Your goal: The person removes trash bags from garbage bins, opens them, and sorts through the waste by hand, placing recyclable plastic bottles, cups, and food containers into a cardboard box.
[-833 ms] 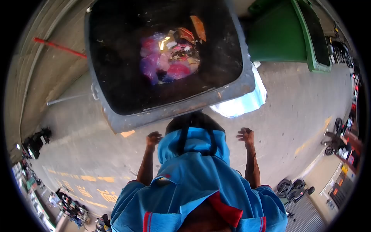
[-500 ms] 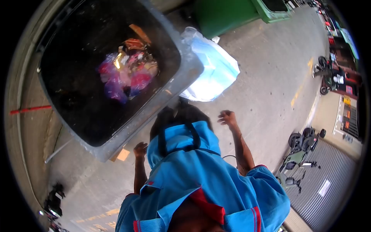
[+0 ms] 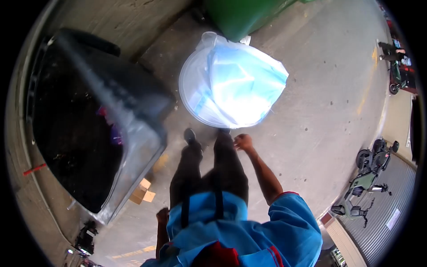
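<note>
My right hand (image 3: 243, 141) hangs free with loosely bent fingers apart, holding nothing. It is nearest to a large white and pale-blue plastic-covered object (image 3: 240, 84) with a rounded translucent edge on the ground ahead; its exact kind is unclear. My left hand (image 3: 163, 216) hangs low beside my blue shirt (image 3: 218, 240); it is small and dark, and its fingers are hard to make out. To the left stands a big dark wheeled bin (image 3: 149, 149) with its top open. A little red and purple plastic rubbish (image 3: 116, 133) shows inside.
A green bin (image 3: 244, 18) stands at the top. An opened cardboard box (image 3: 142, 192) lies beside the dark bin. Green motorbikes (image 3: 369, 175) are parked by a roller shutter (image 3: 391, 222) on the right. A kerb runs along the left.
The dark bin has shifted left in view, and less of its rubbish shows. My right hand is closer to my legs and the white-blue object; more of that object and my legs is visible.
</note>
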The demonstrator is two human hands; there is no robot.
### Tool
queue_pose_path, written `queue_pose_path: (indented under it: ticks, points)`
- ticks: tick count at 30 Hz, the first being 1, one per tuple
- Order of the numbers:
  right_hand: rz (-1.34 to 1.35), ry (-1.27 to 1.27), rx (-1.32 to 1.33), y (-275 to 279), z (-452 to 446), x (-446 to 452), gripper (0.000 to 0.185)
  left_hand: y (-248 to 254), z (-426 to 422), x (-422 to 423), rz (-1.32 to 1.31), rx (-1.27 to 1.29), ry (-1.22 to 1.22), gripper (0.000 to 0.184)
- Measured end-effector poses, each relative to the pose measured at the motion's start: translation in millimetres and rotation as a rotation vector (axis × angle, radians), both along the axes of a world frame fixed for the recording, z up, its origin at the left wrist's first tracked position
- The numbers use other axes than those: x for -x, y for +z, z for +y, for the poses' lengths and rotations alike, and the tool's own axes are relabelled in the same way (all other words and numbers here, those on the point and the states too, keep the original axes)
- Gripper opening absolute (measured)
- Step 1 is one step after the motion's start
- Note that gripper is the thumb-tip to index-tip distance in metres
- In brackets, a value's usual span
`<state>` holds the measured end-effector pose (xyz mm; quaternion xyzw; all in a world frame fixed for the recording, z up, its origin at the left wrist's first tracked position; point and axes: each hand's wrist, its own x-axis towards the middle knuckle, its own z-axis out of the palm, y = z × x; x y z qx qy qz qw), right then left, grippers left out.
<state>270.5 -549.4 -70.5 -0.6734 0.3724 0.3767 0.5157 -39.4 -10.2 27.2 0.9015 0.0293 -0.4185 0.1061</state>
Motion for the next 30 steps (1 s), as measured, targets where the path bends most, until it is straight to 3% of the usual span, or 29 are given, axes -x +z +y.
queue_pose_path:
  ticks: [1, 2, 3, 4, 5, 6, 8, 9, 10, 11, 12, 14, 15, 16, 17, 18, 20, 21, 23, 24, 25, 27, 28, 30]
  points:
    - [0.037, 0.01, 0.007, -47, 19, -23, 0.029, 10, 29, 11, 0.156, -0.097, 0.011, 0.02]
    - [0.098, 0.032, 0.023, -94, 26, -34, 0.028, 24, 27, 9, 0.065, 0.107, 0.449, 0.026]
    - [0.184, -0.018, -0.03, -119, 30, 9, 0.035, 36, 32, 27, 0.345, -0.088, 0.17, 0.024]
    - [0.144, -0.062, -0.036, -176, 16, -18, 0.035, 26, 49, 37, 0.191, 0.092, 0.578, 0.021]
    - [0.072, -0.112, 0.036, -243, 13, -16, 0.043, 26, 30, 15, 0.21, 0.057, 1.002, 0.017]
    - [0.044, -0.135, 0.089, -290, 38, 19, 0.051, 37, 41, 30, 0.23, -0.003, 1.011, 0.019]
    - [0.126, -0.99, 0.233, -354, -27, -33, 0.047, -4, 30, -18, 0.218, -0.007, 0.947, 0.021]
    - [0.058, -0.887, 0.168, -368, 15, 6, 0.053, 50, 49, -12, 0.23, -0.209, 1.192, 0.024]
    - [-0.134, -0.834, 0.157, -385, -50, -26, 0.061, 9, 22, -56, 0.208, -0.277, 1.39, 0.027]
    - [-0.085, -0.79, 0.296, -418, -73, -35, 0.067, -11, 17, -71, 0.219, -0.298, 1.38, 0.032]
    - [0.031, -0.715, 0.394, -444, 0, 7, 0.073, 27, 62, -52, 0.204, -0.389, 1.384, 0.032]
    - [0.222, -1.134, 0.146, -426, -94, -55, 0.079, -26, 39, -91, 0.195, -0.151, 1.398, 0.032]
    - [0.092, -1.215, 0.095, -427, -59, -40, 0.07, -31, 64, -101, 0.208, -0.246, 1.365, 0.033]
    - [0.128, -1.214, 0.103, -418, -33, 24, 0.07, -9, 80, -79, 0.226, -0.279, 1.363, 0.033]
    - [0.121, -1.189, -0.016, -425, -36, 44, 0.063, -22, 84, -87, 0.199, -0.216, 1.352, 0.034]
    - [0.099, -1.138, -0.166, -449, -31, 27, 0.057, -39, 84, -93, 0.137, -0.148, 1.363, 0.034]
    - [0.026, -1.14, -0.251, -430, -40, 22, 0.05, -51, 73, -104, 0.141, -0.176, 1.362, 0.035]
    - [-0.022, -1.143, -0.349, -415, -20, 26, 0.043, -56, 72, -124, 0.094, -0.037, 1.267, 0.036]
    - [-0.017, -1.108, -0.358, -348, -29, 35, 0.039, -54, 25, -151, 0.138, -0.134, 1.279, 0.034]
    - [-0.013, -1.068, -0.414, -325, -7, 20, 0.035, -76, 37, -173, 0.072, 0.061, 1.24, 0.033]
    - [-0.02, -1.075, -0.45, -295, -20, 21, 0.038, -68, 20, -178, 0.119, 0.052, 1.287, 0.031]
    - [-0.072, -1.068, -0.541, -235, -22, 6, 0.043, -92, -39, -235, 0.023, 0.443, 1.044, 0.03]
    - [-0.113, -1.066, -0.587, -195, -19, 5, 0.044, -77, -66, -247, 0.077, 0.324, 1.089, 0.03]
    - [-0.061, -1.126, -0.649, -113, 2, -12, 0.044, -62, -153, -305, 0.139, 0.66, 1.034, 0.049]
